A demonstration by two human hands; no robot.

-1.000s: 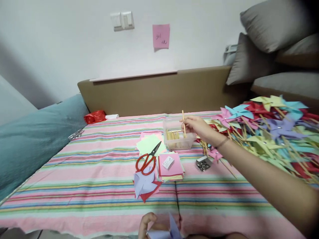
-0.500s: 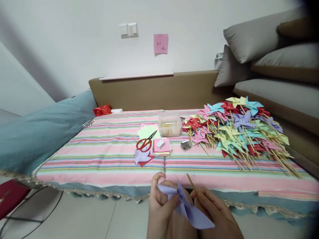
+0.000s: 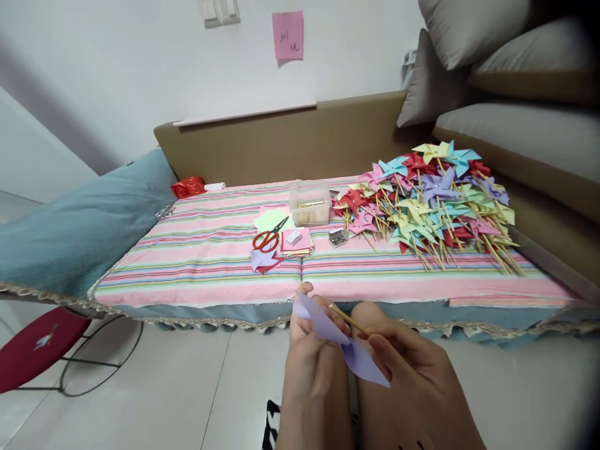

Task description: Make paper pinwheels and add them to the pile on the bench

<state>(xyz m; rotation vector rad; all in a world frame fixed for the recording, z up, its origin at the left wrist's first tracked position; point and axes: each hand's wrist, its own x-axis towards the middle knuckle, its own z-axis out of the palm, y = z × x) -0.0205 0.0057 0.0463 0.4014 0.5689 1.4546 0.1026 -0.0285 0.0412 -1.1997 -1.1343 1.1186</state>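
My left hand (image 3: 309, 362) is closed on a purple paper pinwheel (image 3: 363, 361), its folded blades tilted edge-on toward me. A thin wooden stick (image 3: 349, 320) is pinched in my right hand (image 3: 407, 356), close behind the paper. The stick's tip is near the fingers of my left hand; whether it touches the paper I cannot tell. Beyond my hands lie red-handled scissors (image 3: 267, 240), cut purple paper (image 3: 262, 259) and a stack of coloured paper squares (image 3: 304, 242) with a small white box (image 3: 294, 237) on top.
A clear plastic box (image 3: 312, 212) holds sticks. Beside it lie a small case of pins (image 3: 337, 237) and a large pile of finished pinwheels (image 3: 435, 215). A red bag (image 3: 188, 187) is far left, cushions (image 3: 515, 131) right, a red stool (image 3: 42, 344) lower left.
My view has tipped downward. The pinwheel has turned more edge-on, and the stick has swung from upright toward my left fingers, lying flatter behind the paper.
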